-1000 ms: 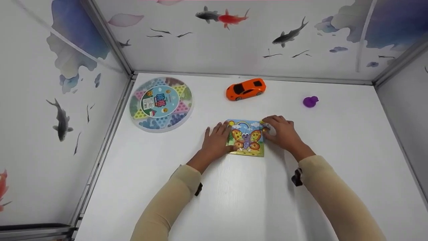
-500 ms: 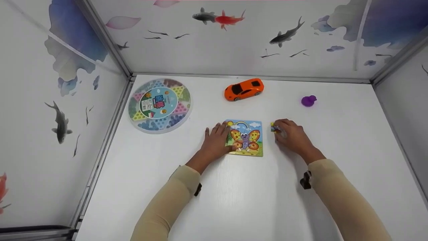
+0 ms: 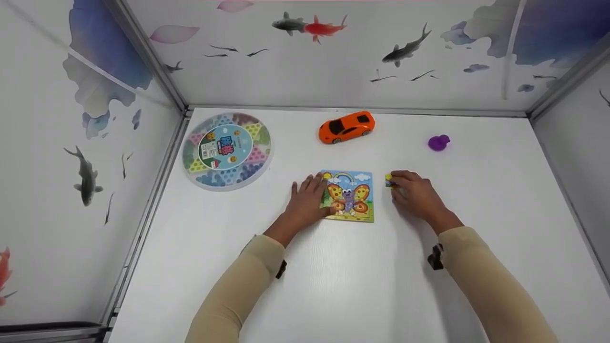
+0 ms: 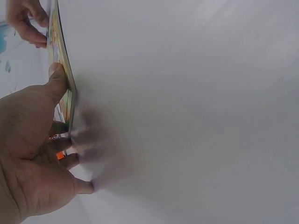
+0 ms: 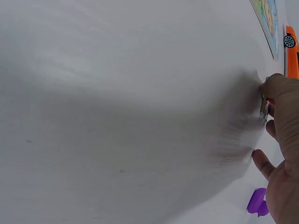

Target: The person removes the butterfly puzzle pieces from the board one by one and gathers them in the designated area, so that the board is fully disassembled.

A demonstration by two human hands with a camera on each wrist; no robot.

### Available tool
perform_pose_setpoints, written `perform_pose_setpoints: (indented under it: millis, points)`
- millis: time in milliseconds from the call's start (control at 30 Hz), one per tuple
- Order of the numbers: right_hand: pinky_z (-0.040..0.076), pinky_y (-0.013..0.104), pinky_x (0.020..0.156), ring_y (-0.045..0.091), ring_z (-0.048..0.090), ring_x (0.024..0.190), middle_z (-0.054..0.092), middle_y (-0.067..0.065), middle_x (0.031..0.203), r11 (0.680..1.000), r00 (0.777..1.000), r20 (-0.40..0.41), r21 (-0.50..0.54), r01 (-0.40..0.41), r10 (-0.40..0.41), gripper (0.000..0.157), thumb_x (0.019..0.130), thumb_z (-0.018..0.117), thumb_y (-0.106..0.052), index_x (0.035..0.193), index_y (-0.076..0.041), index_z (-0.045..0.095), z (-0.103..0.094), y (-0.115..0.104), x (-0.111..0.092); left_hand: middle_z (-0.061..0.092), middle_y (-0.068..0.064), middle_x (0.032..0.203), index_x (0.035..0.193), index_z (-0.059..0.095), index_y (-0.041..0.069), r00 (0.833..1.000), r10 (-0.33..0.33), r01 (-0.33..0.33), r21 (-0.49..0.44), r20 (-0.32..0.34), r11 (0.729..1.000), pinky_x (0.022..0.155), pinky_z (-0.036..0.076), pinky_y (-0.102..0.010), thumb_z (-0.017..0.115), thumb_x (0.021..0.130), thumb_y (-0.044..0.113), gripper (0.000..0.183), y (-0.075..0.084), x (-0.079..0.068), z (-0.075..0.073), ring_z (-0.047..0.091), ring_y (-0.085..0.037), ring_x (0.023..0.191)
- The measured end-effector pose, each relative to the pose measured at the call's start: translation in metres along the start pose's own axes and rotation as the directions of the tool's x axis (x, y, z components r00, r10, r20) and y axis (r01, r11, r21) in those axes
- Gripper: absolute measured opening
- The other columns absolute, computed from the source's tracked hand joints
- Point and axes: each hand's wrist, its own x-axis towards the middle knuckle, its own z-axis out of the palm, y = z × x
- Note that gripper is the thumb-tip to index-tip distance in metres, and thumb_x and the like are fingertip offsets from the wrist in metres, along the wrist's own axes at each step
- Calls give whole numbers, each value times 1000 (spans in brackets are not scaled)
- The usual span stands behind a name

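Observation:
A square butterfly puzzle (image 3: 350, 196) lies flat in the middle of the white table. My left hand (image 3: 309, 202) rests on its left side with fingers spread; the left wrist view shows the thumb (image 4: 57, 77) on the board and other fingertips at its edge and on the table. To the right of the board, apart from it, my right hand (image 3: 417, 195) pinches a small yellow-and-blue puzzle piece (image 3: 388, 180) at table level. Fingers hide most of that piece, and only its thin coloured edge (image 5: 264, 109) shows in the right wrist view.
An orange toy car (image 3: 347, 127) stands behind the puzzle. At the back left lies a round Chinese checkers box (image 3: 226, 151). A small purple duck-like toy (image 3: 438, 142) sits at the back right. Printed panels (image 3: 305, 76) wall the table's back and sides.
My right hand has moved from the puzzle's upper right corner to the right, taking the small piece with it; in the last half second it has barely moved. My left hand has stayed put.

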Motion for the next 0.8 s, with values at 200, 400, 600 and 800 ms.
perform_pose_setpoints:
  millis: [200,400,600,800]
  points:
    - [44,77,118,46,50,154,56,19,163,1000,999,-33,-12,20,-21,44,107,71,-17,148,-3,67,0,-2,2,16,-5,188,177,27,15,999,-35,35,22,12,999,139,12,-66,69,105,59,94,7,-3,-6,14,-31,175]
    - [38,76,124,42,45,158,53,14,166,999,1000,-6,43,-26,26,52,107,74,-28,154,-8,64,4,-17,8,17,-4,188,177,28,15,999,-34,34,24,4,999,139,14,-67,68,105,60,93,6,-4,-7,15,-31,175]
    - [37,77,122,40,46,153,56,13,160,1000,999,33,17,-23,22,56,107,75,-40,153,-10,64,13,-39,19,17,-4,188,177,28,16,1000,-22,22,11,-6,1000,138,14,-69,71,103,62,97,-2,6,4,15,-32,174]
    - [37,79,119,41,47,148,58,13,154,999,999,19,-29,-33,34,50,106,76,-38,148,-12,68,24,-56,26,20,-6,187,176,30,14,1000,-13,13,-8,-10,1000,137,16,-70,70,104,60,95,0,2,1,18,-33,174]
